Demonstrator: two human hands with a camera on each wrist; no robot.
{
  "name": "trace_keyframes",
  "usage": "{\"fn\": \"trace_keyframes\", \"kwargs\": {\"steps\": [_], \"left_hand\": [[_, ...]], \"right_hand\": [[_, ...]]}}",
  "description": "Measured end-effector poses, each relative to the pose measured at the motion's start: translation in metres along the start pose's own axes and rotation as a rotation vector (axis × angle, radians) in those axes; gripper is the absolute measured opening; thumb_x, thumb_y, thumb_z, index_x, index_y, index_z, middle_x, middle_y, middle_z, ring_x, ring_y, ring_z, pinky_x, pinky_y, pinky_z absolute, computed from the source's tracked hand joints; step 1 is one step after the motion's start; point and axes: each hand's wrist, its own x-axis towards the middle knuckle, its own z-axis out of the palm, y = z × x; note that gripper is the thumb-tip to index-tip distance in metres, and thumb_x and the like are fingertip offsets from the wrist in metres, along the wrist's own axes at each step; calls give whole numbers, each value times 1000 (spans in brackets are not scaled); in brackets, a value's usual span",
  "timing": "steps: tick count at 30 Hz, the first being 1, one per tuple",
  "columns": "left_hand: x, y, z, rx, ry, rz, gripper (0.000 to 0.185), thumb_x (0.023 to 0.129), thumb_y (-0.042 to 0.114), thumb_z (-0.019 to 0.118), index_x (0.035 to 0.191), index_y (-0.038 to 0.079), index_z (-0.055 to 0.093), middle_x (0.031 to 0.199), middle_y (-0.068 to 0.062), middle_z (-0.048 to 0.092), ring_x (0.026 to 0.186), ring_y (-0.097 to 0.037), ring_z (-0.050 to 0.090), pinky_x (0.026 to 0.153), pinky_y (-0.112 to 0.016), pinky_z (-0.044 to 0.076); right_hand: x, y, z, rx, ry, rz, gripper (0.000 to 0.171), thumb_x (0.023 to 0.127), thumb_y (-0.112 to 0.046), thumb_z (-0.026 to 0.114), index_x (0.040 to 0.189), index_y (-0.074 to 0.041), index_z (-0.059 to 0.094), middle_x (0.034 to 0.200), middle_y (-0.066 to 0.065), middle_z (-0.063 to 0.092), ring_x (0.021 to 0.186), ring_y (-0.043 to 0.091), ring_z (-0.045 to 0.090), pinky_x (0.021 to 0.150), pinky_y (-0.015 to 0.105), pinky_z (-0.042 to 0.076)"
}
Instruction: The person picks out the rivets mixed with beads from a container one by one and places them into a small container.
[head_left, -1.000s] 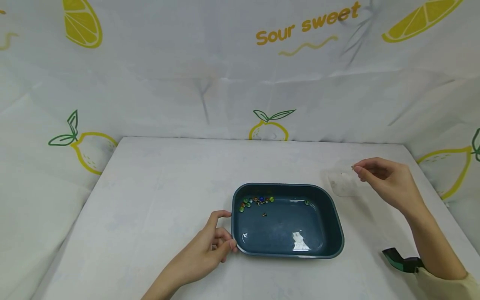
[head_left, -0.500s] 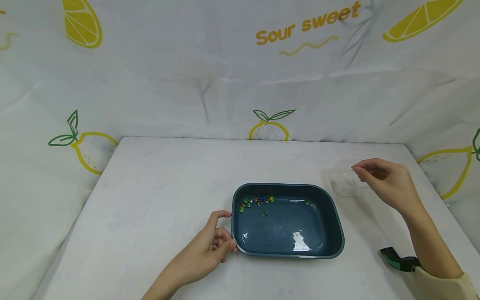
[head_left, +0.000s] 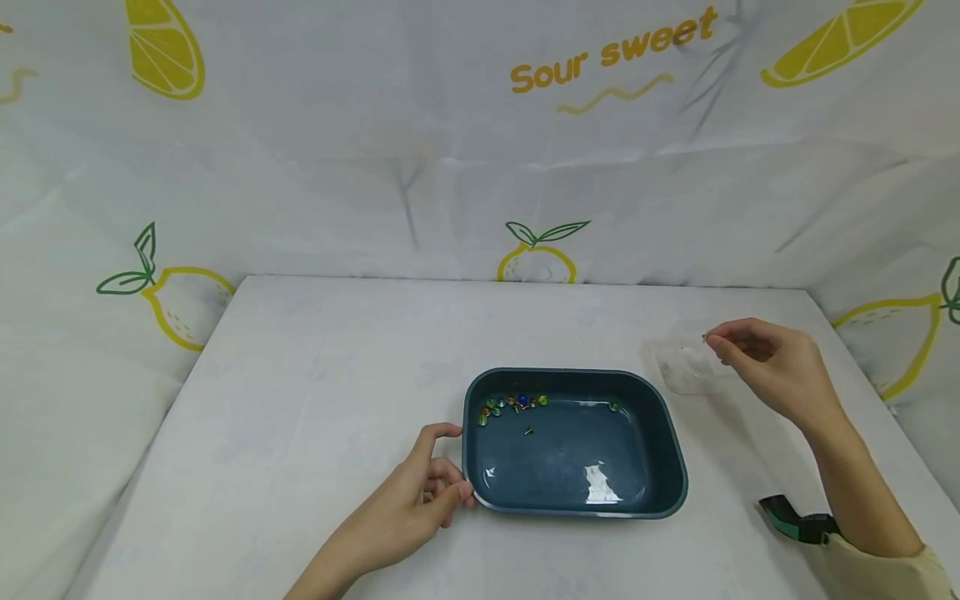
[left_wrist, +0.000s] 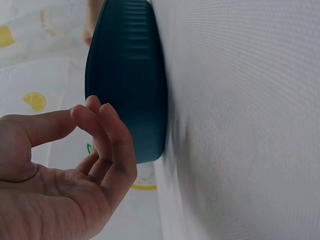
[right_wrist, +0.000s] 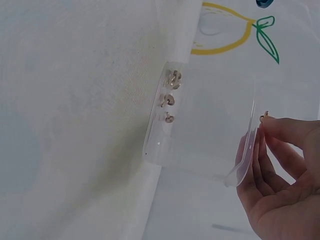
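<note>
In the head view my right hand (head_left: pixel 772 362) pinches a small brass-coloured screw (right_wrist: pixel 265 116) between thumb and fingertips. It is raised over a clear plastic box (head_left: pixel 678 375). Several similar brass pieces (right_wrist: pixel 170 100) lie at the bottom of that box in the right wrist view. My left hand (head_left: pixel 420 496) touches the outside of a dark teal tub (head_left: pixel 573 512) at its left end, index finger and thumb against the rim, the other fingers loosely bent. Inside the tub, several coloured glass beads (head_left: pixel 491 408) gather at the far left, and a small screw (head_left: pixel 528 431) lies nearer the middle.
A single green bead (head_left: pixel 613 407) sits near the tub's far right corner. Beside the right forearm is a black and green strap (head_left: pixel 798 521). A white cloth with lemon prints (head_left: pixel 536 258) hangs behind the white table (head_left: pixel 337 375).
The right wrist and forearm have shifted slightly left, while its fingertips keep the screw over the box. The left hand, tub and beads stay as they were.
</note>
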Motion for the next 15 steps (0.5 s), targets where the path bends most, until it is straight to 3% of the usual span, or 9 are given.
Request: {"fn": "trace_keyframes", "kwargs": {"steps": [15], "left_hand": [[1, -2, 1, -3, 2, 5, 61, 111, 16, 61, 160, 8, 27, 102, -11, 74, 72, -8, 62, 69, -23, 52]], "right_hand": [[-1, 2, 2, -16, 12, 9, 15, 100, -4, 76, 114, 2, 77, 89, -38, 59, 75, -18, 60, 67, 3, 50]]}}
